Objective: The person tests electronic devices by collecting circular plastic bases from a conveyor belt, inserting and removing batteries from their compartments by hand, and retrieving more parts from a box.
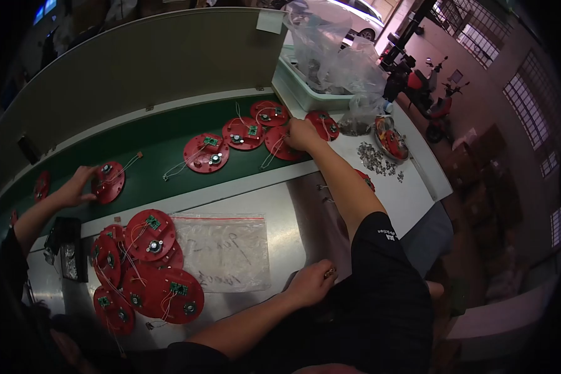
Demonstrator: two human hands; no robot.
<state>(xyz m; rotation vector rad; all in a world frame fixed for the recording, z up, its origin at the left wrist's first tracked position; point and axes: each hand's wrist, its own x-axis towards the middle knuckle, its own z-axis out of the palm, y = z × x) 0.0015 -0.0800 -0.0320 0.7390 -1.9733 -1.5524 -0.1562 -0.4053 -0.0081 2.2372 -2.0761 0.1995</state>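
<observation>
My right hand reaches across the green belt, its fingers closed at the edge of a red disc with thin white wires. Other red discs lie close by: one just to its right, one behind it and one to its left, bearing small green circuit boards or round metal parts. Low in front of my body, my left hand is curled closed around a small brownish thing that I cannot make out. The fingertips of both hands are partly hidden.
At left, a co-worker's hand touches another red disc. Several discs are piled beside a clear plastic bag. Small metal parts lie right of the belt, near a pale green bin. A grey partition stands behind.
</observation>
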